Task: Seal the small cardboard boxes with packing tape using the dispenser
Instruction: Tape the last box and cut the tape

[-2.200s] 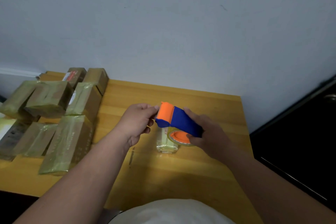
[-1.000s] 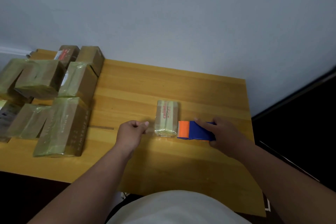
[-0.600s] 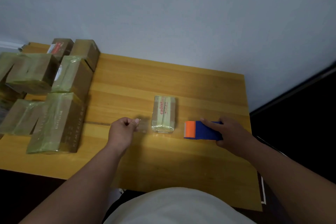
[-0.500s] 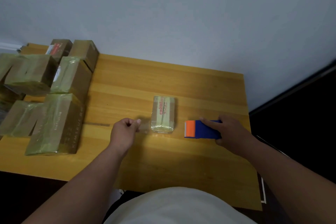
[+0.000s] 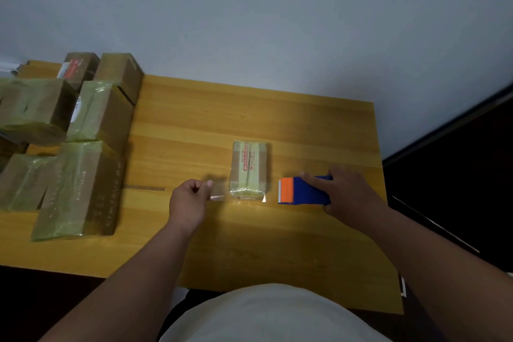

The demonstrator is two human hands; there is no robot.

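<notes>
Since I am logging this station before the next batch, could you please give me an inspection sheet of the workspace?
Surface: wooden table, bare around the work.
Job's things: small box lying mid-table, wrapped in tape; clear tape strip runs from its near end leftwards; blue and orange dispenser to its right.
Clutter: taped boxes piled at the left.
Grips: left hand pinches the strip's end; right hand holds the dispenser.
Cables: nothing seen.
Surroundings: pale wall behind; dark area to the right.

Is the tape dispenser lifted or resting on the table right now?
Resting: the tape dispenser lies flat on the table, right of the small box, under the right hand.
</notes>
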